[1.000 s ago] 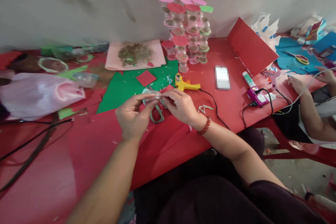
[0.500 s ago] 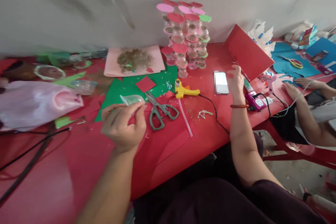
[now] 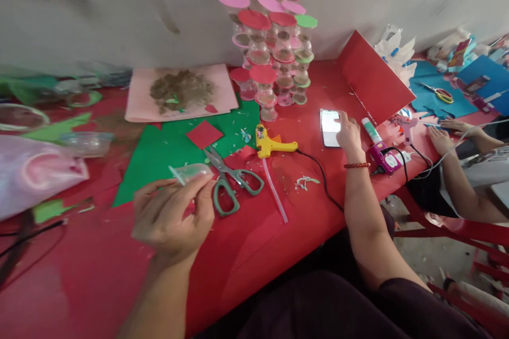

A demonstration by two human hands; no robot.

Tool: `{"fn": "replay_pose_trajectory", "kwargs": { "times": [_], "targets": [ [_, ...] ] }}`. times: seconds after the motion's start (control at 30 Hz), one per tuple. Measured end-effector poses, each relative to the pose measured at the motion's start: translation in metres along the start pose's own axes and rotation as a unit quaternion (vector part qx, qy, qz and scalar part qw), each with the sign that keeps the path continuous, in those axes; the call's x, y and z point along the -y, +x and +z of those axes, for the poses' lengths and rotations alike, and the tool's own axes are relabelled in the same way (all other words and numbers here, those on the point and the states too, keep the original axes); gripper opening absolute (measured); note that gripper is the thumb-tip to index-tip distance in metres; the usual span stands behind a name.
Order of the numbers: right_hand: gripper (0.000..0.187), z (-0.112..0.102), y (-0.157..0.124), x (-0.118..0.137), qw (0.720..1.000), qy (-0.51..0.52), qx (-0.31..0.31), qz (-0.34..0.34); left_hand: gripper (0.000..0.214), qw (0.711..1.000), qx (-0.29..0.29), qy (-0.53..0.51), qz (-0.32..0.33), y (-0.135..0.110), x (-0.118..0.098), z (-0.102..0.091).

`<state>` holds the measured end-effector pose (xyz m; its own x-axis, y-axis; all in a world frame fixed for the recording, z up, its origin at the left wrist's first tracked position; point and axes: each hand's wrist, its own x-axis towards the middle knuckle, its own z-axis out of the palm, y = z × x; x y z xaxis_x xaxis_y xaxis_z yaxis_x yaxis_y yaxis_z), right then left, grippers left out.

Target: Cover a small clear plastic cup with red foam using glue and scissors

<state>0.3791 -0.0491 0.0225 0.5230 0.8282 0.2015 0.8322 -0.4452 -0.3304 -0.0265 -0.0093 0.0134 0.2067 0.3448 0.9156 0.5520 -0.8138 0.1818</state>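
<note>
My left hand point(image 3: 175, 214) is closed, pinching a small clear plastic cup point(image 3: 194, 172) by its side. The cup lies tilted, with its rim toward the left. Scissors with grey handles point(image 3: 233, 180) rest just right of that hand, their blades pointing at a red paper square point(image 3: 204, 134). A yellow glue gun point(image 3: 274, 144) lies further right, a clear glue stick point(image 3: 274, 190) trailing from it. Over a phone with a lit screen point(image 3: 330, 128) is my right hand point(image 3: 350, 135), its index finger at the screen and holding nothing. Its other fingers are partly hidden.
A tower of clear cups with coloured paper discs point(image 3: 262, 53) stands by the wall. Left of it lies pink paper with brown material point(image 3: 139, 92). A red folded board point(image 3: 374, 77), a glue tube point(image 3: 371, 131) and a purple power strip point(image 3: 385, 158) are right. A co-worker's hands point(image 3: 441, 140) work beyond.
My right hand has moved left and down onto the phone's screen. My left hand still holds the plastic cup. The view has turned slightly right.
</note>
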Motion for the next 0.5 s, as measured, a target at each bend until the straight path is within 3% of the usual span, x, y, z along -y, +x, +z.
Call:
{"fn": "replay_pose_trajectory", "kwargs": {
  "times": [0.17, 0.37, 0.5],
  "targets": [
    [0.075, -0.003, -0.001, -0.003, 1.0, -0.008, 0.011, 0.01, 0.031, 1.0, 0.01, -0.004, -0.019, -0.003, 0.001, 0.0],
    [0.078, -0.005, 0.0, -0.011, 0.998, 0.026, -0.049, 0.015, 0.031, 0.999, 0.026, -0.004, -0.031, -0.007, 0.003, -0.001],
    [0.076, -0.004, 0.001, -0.015, 0.997, 0.031, -0.055, 0.035, 0.034, 0.999, 0.033, -0.004, -0.033, -0.006, 0.002, -0.001]
  ]
}}
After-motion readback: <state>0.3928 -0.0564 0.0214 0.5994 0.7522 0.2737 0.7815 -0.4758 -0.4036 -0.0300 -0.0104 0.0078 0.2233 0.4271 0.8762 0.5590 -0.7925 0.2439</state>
